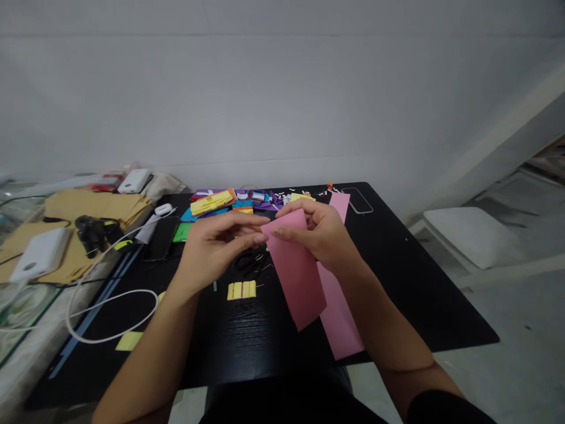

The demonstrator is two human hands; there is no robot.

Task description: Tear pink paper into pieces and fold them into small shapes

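Note:
A strip of pink paper is held up over the black table, its long end hanging down toward me. My right hand pinches its upper part, thumb in front and fingers behind. At the strip's upper left corner, my left hand has thumb and fingertips pinched together on the edge. Another pink sheet lies on the table under my right forearm. Below and left of the held paper are a small folded yellow paper piece and black-handled scissors, partly hidden by my left hand.
Folded coloured papers and scraps lie along the table's back edge. A clear phone case is at the back right. On the left are a dark phone, a looped white cable and brown envelopes. A white stool stands right.

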